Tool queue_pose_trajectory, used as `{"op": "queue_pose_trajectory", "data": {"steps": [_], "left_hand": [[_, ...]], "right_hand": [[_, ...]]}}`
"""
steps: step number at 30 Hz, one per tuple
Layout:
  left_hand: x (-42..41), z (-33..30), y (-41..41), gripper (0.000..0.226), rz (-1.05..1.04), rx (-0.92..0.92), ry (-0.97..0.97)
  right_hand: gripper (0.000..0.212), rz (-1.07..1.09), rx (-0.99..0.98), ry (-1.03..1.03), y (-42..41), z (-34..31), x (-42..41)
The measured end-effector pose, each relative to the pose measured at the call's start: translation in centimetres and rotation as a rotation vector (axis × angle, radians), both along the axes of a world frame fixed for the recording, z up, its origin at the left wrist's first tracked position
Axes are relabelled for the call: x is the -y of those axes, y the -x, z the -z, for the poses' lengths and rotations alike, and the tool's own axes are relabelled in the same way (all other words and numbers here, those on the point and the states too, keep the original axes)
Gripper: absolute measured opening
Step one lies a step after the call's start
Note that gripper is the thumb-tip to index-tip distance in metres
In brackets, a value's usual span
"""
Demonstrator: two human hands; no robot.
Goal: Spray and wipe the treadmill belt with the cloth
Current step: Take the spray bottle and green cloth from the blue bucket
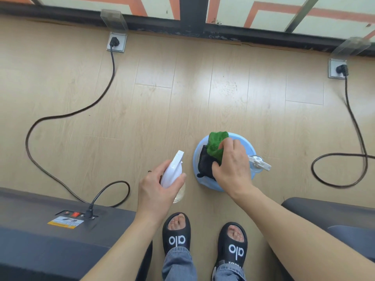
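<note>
My left hand [156, 187] grips a clear spray bottle with a white trigger head [173, 170], held just above the wooden floor. My right hand [233, 165] reaches into a light blue basin [197, 157] on the floor and closes on a green cloth [216, 144] that lies over a black cloth [206, 162]. A second spray bottle [258, 162] rests at the basin's right rim. The dark grey front end of a treadmill [50, 230] fills the lower left, with a red switch and a plugged-in cable. Its belt is out of view.
Another dark treadmill [334, 220] sits at the lower right. Black power cables [67, 114] [357, 138] loop across the floor to two floor sockets [116, 42] [337, 68]. My feet in black slides [205, 240] stand between the machines. A glass wall with a dark frame [193, 15] runs along the far edge.
</note>
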State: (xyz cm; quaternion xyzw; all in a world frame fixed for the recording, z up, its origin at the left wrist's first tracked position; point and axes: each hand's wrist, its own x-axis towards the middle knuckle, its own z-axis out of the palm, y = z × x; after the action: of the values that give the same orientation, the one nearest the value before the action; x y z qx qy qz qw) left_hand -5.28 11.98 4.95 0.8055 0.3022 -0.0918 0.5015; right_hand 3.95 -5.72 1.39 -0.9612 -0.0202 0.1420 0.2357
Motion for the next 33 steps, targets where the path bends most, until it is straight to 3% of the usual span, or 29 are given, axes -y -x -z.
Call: {"op": "queue_pose_trajectory", "data": {"steps": [3,6,10,13,15,17,21,23,28,31,33], "left_hand": [[0.1,-2.9,-1.4,0.020,-0.039,0.073,-0.005],[-0.3,-6.3,-3.0,0.014,-0.070,0.119,0.013],[-1.4,-12.8,-4.2,0.013,-0.079,0.127,0.123],[-2.2,-17.2,-4.2,0.008,-0.137,0.101,0.248],[-2.6,-19.3,-3.6,0.004,-0.192,0.094,0.308],[-3.1,-21.2,-2.6,0.002,-0.235,0.080,0.360],[-3.6,-24.4,0.1,0.012,-0.260,0.069,0.379],[-3.5,-25.8,1.6,0.002,-0.322,0.075,0.386],[-2.4,-27.8,6.7,0.005,-0.454,0.100,0.450],[-1.4,-28.7,10.5,0.046,-0.368,0.100,0.463],[-1.1,-29.2,12.5,0.049,-0.243,0.100,0.390]], "right_hand": [[0.030,0.099,0.026,-0.245,0.1,-5.3,-1.9],[0.038,0.208,-0.076,-0.438,0.3,-10.6,-3.6],[0.062,0.468,-0.465,-0.771,1.1,-17.1,-5.0],[0.053,0.639,-0.803,-1.026,1.9,-20.9,-5.8],[0.045,0.605,-0.946,-1.142,2.6,-23.1,-5.9],[0.028,0.499,-0.999,-1.143,3.7,-25.1,-5.9],[0.052,0.328,-1.129,-1.006,6.0,-27.1,-5.5],[0.051,0.257,-1.205,-1.002,7.5,-28.0,-5.3],[0.049,0.183,-1.336,-1.119,11.9,-29.7,-3.8],[0.042,0.219,-1.359,-1.174,15.2,-30.3,-2.7],[0.037,0.258,-1.349,-1.165,17.2,-30.6,-2.0]]}}
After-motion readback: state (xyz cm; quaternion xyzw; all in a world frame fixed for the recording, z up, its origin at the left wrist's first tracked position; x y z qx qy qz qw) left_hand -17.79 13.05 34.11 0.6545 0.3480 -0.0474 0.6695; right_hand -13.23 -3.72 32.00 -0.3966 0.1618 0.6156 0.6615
